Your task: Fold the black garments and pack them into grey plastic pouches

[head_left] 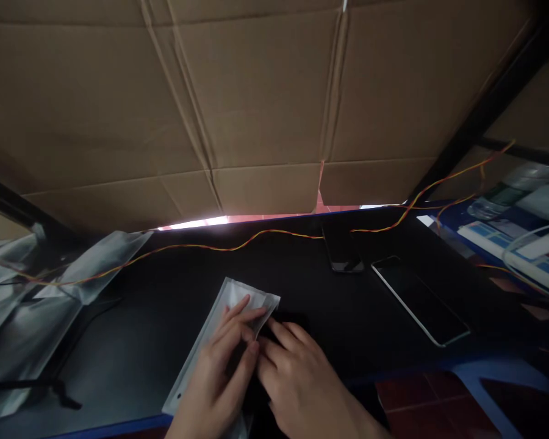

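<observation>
A silvery translucent plastic pouch point(219, 317) lies on the black table point(165, 286) near its front edge. My left hand point(222, 378) lies flat on the pouch, fingers spread over its upper half. My right hand point(297, 378) sits just to its right, fingertips at the pouch's open corner and touching a dark flat object point(290, 320) that is mostly hidden in shadow. Whether that object is partly inside the pouch is unclear.
Two dark phones lie to the right: a small one point(343, 253) and a larger silver-edged one point(421, 302). A twisted red-yellow wire point(210, 247) crosses the table. Several empty pouches point(50, 286) pile up at left. A cardboard wall point(256, 97) stands behind. Boxes point(531, 256) sit far right.
</observation>
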A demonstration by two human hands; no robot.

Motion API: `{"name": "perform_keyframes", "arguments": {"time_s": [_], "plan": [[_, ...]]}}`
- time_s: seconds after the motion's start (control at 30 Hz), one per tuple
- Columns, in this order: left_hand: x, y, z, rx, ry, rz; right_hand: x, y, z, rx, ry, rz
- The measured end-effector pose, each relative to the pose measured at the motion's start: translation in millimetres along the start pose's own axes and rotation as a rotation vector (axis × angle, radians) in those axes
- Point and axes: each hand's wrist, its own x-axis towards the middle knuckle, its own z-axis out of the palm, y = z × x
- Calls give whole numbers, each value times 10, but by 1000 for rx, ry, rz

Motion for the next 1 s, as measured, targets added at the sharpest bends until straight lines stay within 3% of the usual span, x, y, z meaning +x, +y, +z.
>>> {"name": "perform_keyframes", "arguments": {"time_s": [0.07,0.13,0.33,0.47,0.67,0.73,0.87,1.0], "plan": [[-6,11,-40,4,-5,-6,55,-70,53,11,-25,160],[-34,-28,-101,24,-29,-15,73,-82,69,59,-94,191],[-152,-299,-244,164,-195,80,-41,181,-21,276,-216,-186],[-130,-303,-214,206,-258,199,-18,186,61,348,-188,-209],[-166,-216,-183,189,-236,142,218,-45,173,347,138,122],[-196,-218,-206,194,-215,139,227,-69,141,379,130,99],[-218,-207,-321,206,-178,173,162,-61,49,447,-26,-42],[-196,-141,-354,236,-172,211,186,-140,101,379,13,-72]]}}
